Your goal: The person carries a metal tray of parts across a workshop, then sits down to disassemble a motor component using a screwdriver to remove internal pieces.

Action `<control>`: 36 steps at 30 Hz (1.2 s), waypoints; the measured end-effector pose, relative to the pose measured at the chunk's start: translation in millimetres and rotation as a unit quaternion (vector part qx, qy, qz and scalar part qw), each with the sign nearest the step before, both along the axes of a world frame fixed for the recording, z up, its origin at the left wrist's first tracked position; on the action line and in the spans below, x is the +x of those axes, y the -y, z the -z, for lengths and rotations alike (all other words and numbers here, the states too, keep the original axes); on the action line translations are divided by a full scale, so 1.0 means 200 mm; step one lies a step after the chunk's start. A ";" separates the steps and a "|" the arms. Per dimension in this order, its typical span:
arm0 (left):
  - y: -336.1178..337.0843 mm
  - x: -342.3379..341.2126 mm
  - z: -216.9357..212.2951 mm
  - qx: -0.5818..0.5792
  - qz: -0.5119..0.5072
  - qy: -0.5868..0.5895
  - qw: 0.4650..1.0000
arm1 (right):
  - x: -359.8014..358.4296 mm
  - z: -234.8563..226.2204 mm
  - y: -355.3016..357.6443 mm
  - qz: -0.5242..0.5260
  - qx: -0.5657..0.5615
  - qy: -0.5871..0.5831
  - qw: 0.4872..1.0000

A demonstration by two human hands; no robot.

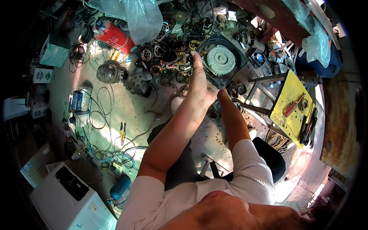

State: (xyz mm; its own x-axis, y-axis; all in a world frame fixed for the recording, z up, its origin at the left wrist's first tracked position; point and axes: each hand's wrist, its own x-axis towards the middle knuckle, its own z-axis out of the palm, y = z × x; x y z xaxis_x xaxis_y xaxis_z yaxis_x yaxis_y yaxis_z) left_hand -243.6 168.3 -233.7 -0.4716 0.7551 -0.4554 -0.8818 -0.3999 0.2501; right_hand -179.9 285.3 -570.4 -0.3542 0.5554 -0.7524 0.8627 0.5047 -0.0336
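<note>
A square black frame (pixel 240 61) with a round, pale grey ribbed cover (pixel 220 60) in its middle is held up in front of me, turned cornerwise. My left hand (pixel 202 85) grips its left lower side; the thumb is stretched up along that edge and the other fingers are hidden behind the frame. Close by, my right hand (pixel 222 93) is at the bottom corner, mostly covered by the frame, with its fingers out of sight. Greasy motor parts and copper windings (pixel 168 57) lie in a heap just left of the frame.
To the right stands a yellow-topped stool (pixel 283 117) bearing a red-handled screwdriver (pixel 293 106) and dark-handled tools. A red cylinder (pixel 115 37) lies at the far left. Pliers (pixel 123 133), looping cables (pixel 100 111) and a blue cylinder (pixel 120 187) are on the left floor.
</note>
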 end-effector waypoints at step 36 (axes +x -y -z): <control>-0.03 0.02 -0.04 0.018 0.069 0.012 0.997 | 0.35 -0.31 0.30 0.269 0.103 -0.396 0.872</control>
